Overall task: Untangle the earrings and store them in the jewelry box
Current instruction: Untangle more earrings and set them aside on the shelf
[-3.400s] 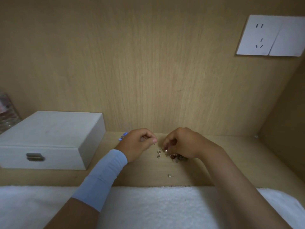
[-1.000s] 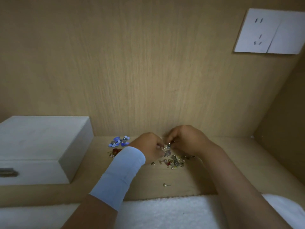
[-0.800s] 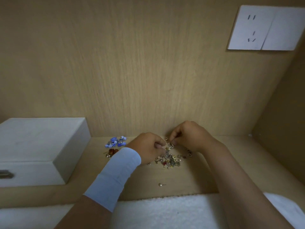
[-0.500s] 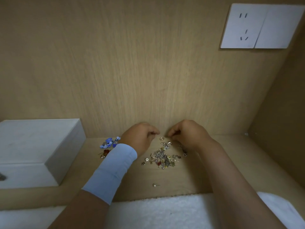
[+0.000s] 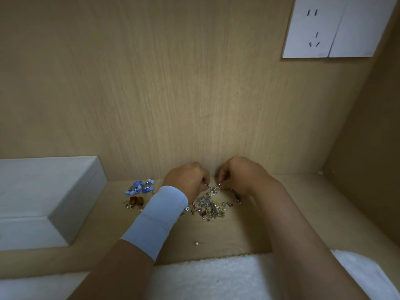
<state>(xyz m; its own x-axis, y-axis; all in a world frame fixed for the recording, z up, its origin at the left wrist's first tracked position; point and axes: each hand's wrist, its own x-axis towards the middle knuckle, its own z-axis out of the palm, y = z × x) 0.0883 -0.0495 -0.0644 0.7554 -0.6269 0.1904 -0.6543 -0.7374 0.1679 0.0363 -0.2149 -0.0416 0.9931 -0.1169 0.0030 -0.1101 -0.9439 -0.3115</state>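
**Silver piece pinched from both sides over the tangle**

Head view. Half a second earlier the hands were held slightly apart above the heap. They have now been brought together, and a small silver piece [image 5: 213,189] is pinched between them at the far edge of the tangle [image 5: 211,207]. The left hand [image 5: 187,180] is curled, with thumb and forefinger closed on the piece's left end. The right hand [image 5: 238,176] is curled likewise, nipping a thin wire at its right end. A fresh attempt to work one earring free is judged to be under way.

The tangle lies mid-shelf [image 5: 281,213], just near of the hands. It is a loose heap of silver and gold bits with some red, the hooks too small to be told apart. Its left edge is hidden by a pale cuff [image 5: 155,217] on the left wrist.

Two groups are already set apart to the left: blue earrings [image 5: 140,187] farther off, and red earrings [image 5: 134,202] just near of them. A lone stud [image 5: 198,242] lies nearer, toward the towel [image 5: 216,276].

The box [image 5: 49,191] stands at the left, well apart from the tangle, with its lid down. Its latch, seen earlier, is now out of frame. Nothing is judged stored yet.
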